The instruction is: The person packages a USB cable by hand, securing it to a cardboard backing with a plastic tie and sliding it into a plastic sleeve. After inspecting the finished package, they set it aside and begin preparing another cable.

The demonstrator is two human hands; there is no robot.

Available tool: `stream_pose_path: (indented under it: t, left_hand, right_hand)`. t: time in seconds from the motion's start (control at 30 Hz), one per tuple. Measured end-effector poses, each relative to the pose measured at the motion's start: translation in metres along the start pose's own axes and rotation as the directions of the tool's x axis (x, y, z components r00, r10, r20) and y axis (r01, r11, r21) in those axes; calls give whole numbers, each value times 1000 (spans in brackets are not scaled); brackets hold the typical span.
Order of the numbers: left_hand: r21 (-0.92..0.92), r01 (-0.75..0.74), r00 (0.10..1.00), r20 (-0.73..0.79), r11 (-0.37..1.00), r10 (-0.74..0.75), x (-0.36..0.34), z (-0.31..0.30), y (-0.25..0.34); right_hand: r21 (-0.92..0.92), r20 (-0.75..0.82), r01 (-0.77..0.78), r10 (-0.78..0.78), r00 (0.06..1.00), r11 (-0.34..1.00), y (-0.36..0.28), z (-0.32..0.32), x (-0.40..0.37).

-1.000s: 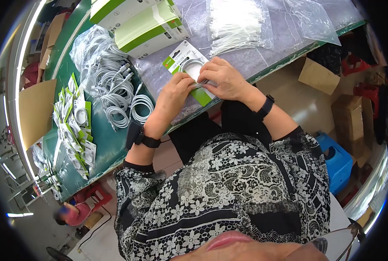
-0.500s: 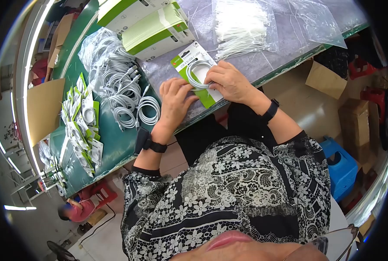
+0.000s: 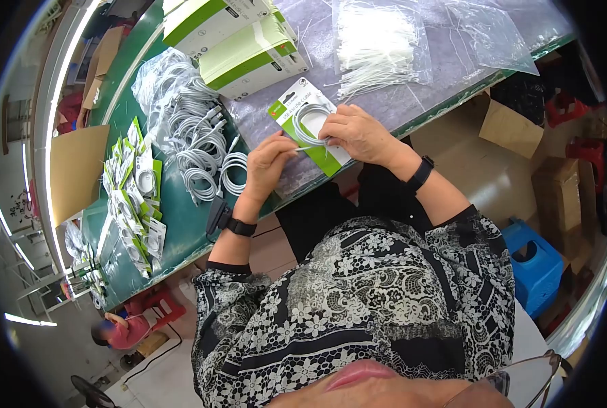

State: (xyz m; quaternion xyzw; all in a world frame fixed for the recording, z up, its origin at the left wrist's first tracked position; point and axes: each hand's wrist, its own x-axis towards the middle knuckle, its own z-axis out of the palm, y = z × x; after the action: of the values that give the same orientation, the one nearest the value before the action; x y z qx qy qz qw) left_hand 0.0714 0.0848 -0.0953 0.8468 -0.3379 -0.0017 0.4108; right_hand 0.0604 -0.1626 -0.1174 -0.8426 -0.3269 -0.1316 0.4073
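Note:
A coiled white cable (image 3: 305,117) lies on a green and white card (image 3: 325,160) at the table's near edge. My right hand (image 3: 359,134) pinches the coil at its right side, over the card. On the card's left side my left hand (image 3: 268,160) has thumb and fingertips closed on a thin pale end, perhaps the cable's. Left of my left hand is a heap of coiled cables (image 3: 198,149), partly in clear plastic. Carded cables (image 3: 132,197) are piled farther left. Stacks of green and white cards (image 3: 252,64) stand behind the card.
A bag of white zip ties (image 3: 378,44) and a clear plastic bag (image 3: 497,37) lie on the grey table top (image 3: 317,41). Cardboard boxes (image 3: 558,197) and a blue stool (image 3: 533,268) are on the floor at the right. A person in red (image 3: 128,332) sits at the lower left.
My left hand's fingers have drawn together on the thin end, beside the card. My right hand stays at the coil. The view has shifted slightly.

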Motion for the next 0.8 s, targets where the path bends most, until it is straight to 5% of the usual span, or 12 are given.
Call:
stream_pose_path:
  t: [0.1, 0.2, 0.23, 0.33, 0.5, 0.6, 0.73, 0.8]
  left_hand:
    - [-42, 97, 989, -105, 994, -101, 0, 7, -1]
    - [-428, 69, 880, -400, 901, -258, 9, 35, 8]
    - [-426, 63, 877, -408, 903, -253, 12, 36, 13]
    - [-783, 95, 802, -306, 615, -513, 14, 38, 34]
    - [-701, -82, 756, -507, 708, -414, 16, 43, 46]
    - [-934, 187, 786, -45, 306, -617, 13, 40, 35]
    - [-914, 303, 855, 136, 269, -500, 8, 32, 38]
    - [-925, 280, 829, 97, 258, -551, 4, 39, 36]
  right_hand:
    - [67, -6, -4, 5, 1000, 998, 1, -5, -1]
    - [112, -17, 22, -20, 1000, 994, -1, -9, 1]
    - [118, -35, 31, -27, 999, 992, -4, -11, -1]
    - [60, -57, 55, -52, 997, 997, -9, -18, -8]
    - [-91, -66, 113, -119, 991, 989, -18, -27, -9]
    - [-145, -12, 156, -159, 987, 977, -22, -38, -7]
    - [-233, 55, 174, -165, 985, 957, -32, -47, -7]
    - [-285, 12, 133, -136, 991, 949, -41, -48, -5]
